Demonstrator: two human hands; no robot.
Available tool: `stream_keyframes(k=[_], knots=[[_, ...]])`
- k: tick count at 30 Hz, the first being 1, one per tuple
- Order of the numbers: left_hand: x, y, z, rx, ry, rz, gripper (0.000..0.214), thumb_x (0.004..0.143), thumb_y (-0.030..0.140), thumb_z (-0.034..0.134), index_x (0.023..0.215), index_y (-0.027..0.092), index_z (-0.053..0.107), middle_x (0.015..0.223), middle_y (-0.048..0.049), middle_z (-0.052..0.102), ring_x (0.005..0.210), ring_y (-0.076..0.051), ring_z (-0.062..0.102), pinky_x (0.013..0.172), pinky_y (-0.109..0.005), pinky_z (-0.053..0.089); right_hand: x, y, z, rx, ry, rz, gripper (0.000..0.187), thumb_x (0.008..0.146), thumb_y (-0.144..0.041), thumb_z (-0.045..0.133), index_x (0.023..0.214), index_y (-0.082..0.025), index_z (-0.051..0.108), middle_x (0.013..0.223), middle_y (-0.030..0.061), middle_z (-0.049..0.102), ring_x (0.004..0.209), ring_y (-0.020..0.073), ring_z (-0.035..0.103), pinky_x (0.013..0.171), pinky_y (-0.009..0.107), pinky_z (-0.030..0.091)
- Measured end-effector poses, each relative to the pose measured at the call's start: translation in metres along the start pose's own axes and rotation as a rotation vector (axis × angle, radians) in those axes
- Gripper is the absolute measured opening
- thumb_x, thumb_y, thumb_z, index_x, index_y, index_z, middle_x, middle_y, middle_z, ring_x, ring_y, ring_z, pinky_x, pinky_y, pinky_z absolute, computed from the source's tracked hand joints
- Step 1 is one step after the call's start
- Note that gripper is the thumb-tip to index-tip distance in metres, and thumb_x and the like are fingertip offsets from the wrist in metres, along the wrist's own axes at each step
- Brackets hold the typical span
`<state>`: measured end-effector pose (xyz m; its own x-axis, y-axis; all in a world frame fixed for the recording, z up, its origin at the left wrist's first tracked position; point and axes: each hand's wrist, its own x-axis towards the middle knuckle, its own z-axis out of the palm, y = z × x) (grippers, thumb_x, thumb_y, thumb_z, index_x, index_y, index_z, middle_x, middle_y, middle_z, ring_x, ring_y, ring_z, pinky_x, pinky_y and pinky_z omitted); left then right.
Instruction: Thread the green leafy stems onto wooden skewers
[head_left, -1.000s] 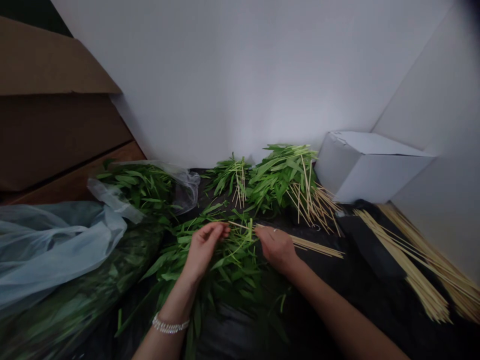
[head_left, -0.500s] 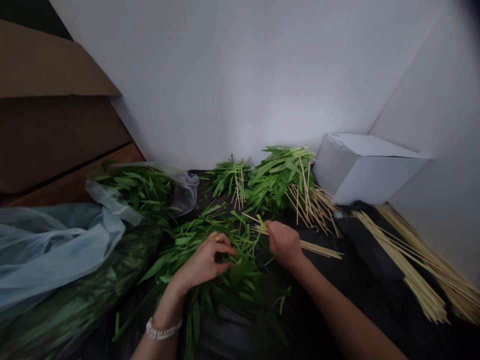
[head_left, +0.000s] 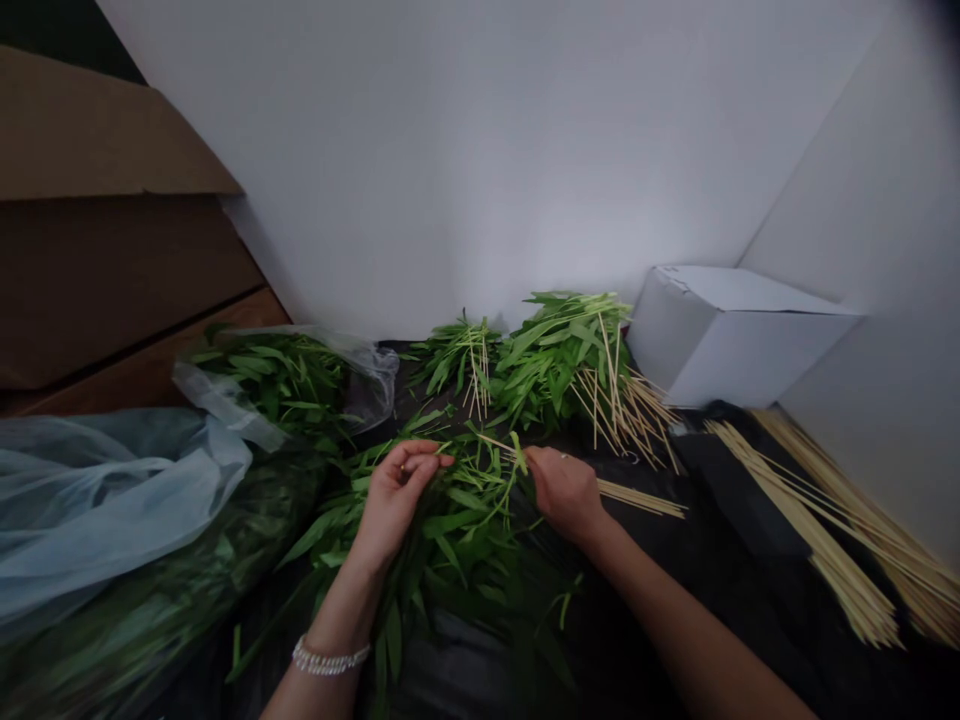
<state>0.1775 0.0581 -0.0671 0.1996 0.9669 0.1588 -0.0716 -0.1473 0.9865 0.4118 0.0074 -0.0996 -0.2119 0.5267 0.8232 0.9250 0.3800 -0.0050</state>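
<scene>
My right hand (head_left: pixel 566 490) is closed around a thin bamboo skewer (head_left: pixel 491 441), whose tip points left. A pale green stem (head_left: pixel 517 455) is threaded on the skewer just in front of the fingers, and its leafy end trails down. My left hand (head_left: pixel 397 490), with a ring and a beaded bracelet, is pinched over the pile of long-leaved greens (head_left: pixel 457 525). A bit of green stem (head_left: pixel 444 450) shows at its fingertips. Several loose skewers (head_left: pixel 641 497) lie on the black surface behind my right hand.
Skewered greens (head_left: pixel 555 350) are heaped against the wall, with a smaller bunch (head_left: pixel 454 355) beside them. A white box (head_left: pixel 757 345) stands at right, near bundles of skewers (head_left: pixel 817 540). Plastic bags of greens (head_left: pixel 112 500) and a cardboard box (head_left: pixel 105 280) occupy the left.
My left hand has moved up and left, away from the leaves in front, and its fingers have come together. The right hand has barely moved, still gripping the skewer.
</scene>
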Motion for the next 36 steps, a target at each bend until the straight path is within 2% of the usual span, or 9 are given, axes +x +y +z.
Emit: stream_keyframes(k=[3,8,13,36], knots=[[0.001,-0.007,0.002,-0.078,-0.010,-0.074,0.038,0.077,0.035,0.072,0.110,0.018,0.065,0.089,-0.0065,0.076,0.084,-0.016,0.066,0.083,-0.026,0.046,-0.001,-0.004,0.001,0.037,-0.015,-0.061,0.022,0.093,-0.011,0.041,0.103,-0.012,0.061,0.071,0.0030,0.063,0.063,0.0131,0.056,0.061,0.026,0.040],[0.001,-0.014,0.006,-0.137,0.021,-0.109,0.030,0.075,0.038,0.074,0.096,0.017,0.069,0.087,-0.0067,0.076,0.080,-0.016,0.066,0.078,-0.026,0.048,-0.003,-0.010,0.001,0.055,-0.074,-0.118,0.028,0.090,-0.009,0.042,0.110,-0.012,0.062,0.072,0.0040,0.063,0.066,0.0144,0.057,0.063,0.026,0.041],[0.001,-0.012,0.008,-0.143,0.020,-0.103,0.027,0.077,0.038,0.072,0.093,0.016,0.069,0.085,-0.0062,0.076,0.075,-0.014,0.064,0.076,-0.026,0.048,-0.004,-0.011,0.002,0.021,-0.121,-0.127,0.032,0.089,-0.009,0.041,0.113,-0.013,0.062,0.070,0.0030,0.062,0.061,0.0141,0.054,0.058,0.027,0.039],[0.000,-0.012,0.009,-0.147,0.005,-0.121,0.026,0.074,0.036,0.074,0.090,0.017,0.068,0.086,-0.0059,0.076,0.076,-0.015,0.067,0.079,-0.027,0.049,-0.005,-0.013,0.004,-0.014,-0.149,-0.117,0.032,0.088,-0.009,0.042,0.112,-0.015,0.064,0.068,0.0019,0.060,0.057,0.0127,0.051,0.054,0.028,0.034]])
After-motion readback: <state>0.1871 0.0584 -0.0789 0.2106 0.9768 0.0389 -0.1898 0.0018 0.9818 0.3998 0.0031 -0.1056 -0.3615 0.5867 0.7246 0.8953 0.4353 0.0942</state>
